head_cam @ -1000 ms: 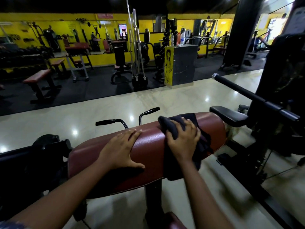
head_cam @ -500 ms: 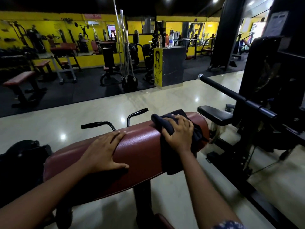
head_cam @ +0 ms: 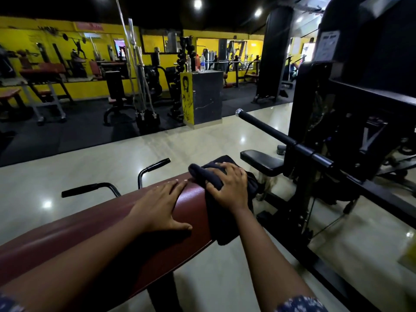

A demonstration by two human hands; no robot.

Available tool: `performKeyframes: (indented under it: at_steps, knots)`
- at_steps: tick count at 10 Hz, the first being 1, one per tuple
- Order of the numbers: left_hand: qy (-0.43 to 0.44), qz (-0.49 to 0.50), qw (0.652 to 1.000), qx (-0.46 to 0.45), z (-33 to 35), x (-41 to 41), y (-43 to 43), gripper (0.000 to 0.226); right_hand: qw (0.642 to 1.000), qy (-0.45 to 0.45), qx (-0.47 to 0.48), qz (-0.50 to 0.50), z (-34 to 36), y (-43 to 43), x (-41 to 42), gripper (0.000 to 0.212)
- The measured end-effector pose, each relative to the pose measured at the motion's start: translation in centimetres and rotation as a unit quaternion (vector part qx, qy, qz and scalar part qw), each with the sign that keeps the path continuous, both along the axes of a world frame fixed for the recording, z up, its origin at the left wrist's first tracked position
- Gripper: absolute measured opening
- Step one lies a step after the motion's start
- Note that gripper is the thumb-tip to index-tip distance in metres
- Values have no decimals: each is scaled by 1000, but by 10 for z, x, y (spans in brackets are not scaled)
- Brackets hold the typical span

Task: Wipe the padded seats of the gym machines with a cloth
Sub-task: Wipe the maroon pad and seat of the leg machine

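While the person leans over a long maroon padded seat (head_cam: 90,228), both bare hands lie on its rounded top. The left hand (head_cam: 157,203) rests flat on the vinyl, fingers straight and together, thumb out to the side, holding nothing. Just to its right, the right hand (head_cam: 229,188) presses down on a dark cloth (head_cam: 225,226), fingers spread wide across it rather than closed around it.

The cloth sits at the far right end of the seat. Part of it is bunched into a thick fold under the fingertips, and the rest hangs down the near side of the pad.

Beyond the seat, two black-gripped handles (head_cam: 155,165) rise from the frame. To the right stand a smaller black pad (head_cam: 261,159) and a long black roller bar (head_cam: 270,131) on a dark machine. Pale glossy floor (head_cam: 202,143) stretches towards yellow walls and more equipment.

Judging by how it drapes and bunches, the cloth is soft, light and limp. It probably slides easily on the smooth, shiny covering. A flat palm on the thick fold looks like the surest hold, since the loose hanging part could drag or slip off the end. The seat looks firm and fixed to its post, so it should take steady pressure.
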State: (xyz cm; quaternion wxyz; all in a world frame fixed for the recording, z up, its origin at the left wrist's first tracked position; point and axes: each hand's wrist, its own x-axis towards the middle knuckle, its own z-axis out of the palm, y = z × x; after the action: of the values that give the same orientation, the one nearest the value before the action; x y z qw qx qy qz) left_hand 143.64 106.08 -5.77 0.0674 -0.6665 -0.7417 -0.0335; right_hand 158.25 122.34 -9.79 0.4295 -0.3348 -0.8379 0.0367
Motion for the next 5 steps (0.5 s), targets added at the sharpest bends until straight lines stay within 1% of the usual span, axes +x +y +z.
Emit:
performKeyframes:
  at_steps: [1,2,3,4,5]
  knots:
    - [9,3,1000,2,-1,0,2,122,999,15,-47,-2,6,21,10,47]
    - [8,4,1000,11,0,3,0,120,984,70,-164,21,2,28,25,56]
    - [10,5,1000,10,1,4,0,119,952,152,-263,28,-9,24,33,61]
    - [14,12,1000,8,5,9,-1,119,872,307,-378,-37,-37,1,32,62]
    - [26,14,1000,10,6,9,0,119,787,411,-456,-50,-47,-18,23,75]
